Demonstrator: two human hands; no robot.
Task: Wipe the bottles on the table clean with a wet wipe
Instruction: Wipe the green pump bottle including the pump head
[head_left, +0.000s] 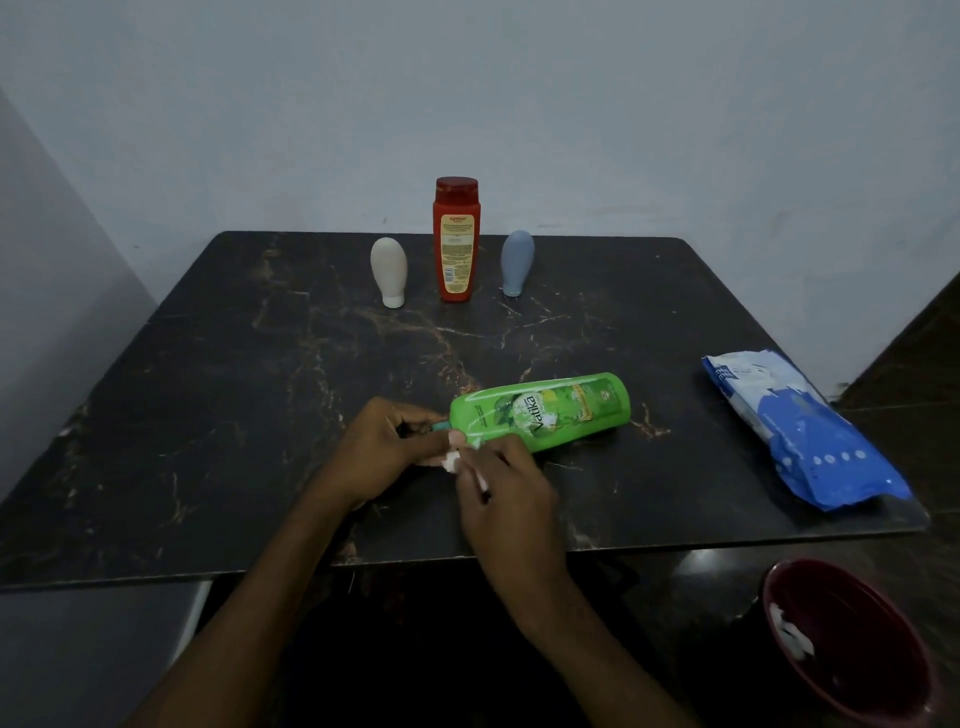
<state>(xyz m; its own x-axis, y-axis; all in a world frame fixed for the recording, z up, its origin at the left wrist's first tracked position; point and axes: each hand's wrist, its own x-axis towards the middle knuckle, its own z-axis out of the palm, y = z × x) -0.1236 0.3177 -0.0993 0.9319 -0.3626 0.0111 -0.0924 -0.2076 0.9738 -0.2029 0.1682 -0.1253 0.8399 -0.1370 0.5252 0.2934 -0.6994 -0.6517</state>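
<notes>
Near the front edge of the table (208, 389), just about midway along it, the green bottle (545, 415) lies on its side, base pointing toward the right edge and its teal cap (440, 426) toward the left. Both hands are on it at the cap end. The left hand (384, 447) comes in from the left, fingers curled round the cap and neck, thumb laid across the top of the shoulder. The right hand (504, 493) sits just beside it, fingers bunched tight together, pinching a crumpled white wet wipe (453, 461) right up against the bottle's shoulder. The two hands touch, or very nearly; I cannot tell which.

Over by the back edge, three more stand in a row, well apart from the action. In the middle is the red bottle (456, 244), upright, tallest of the lot. To its left a white tube (388, 270) stands on its cap, and to its right a grey-blue tube (517, 262) does the same, leaning slightly.

Along the right edge lies a blue and white pack of wipes (800, 431), flat, one end reaching toward the front right corner. Off the table, down past that corner, sits a dark red bin (857, 639) with something white and crumpled inside it.
</notes>
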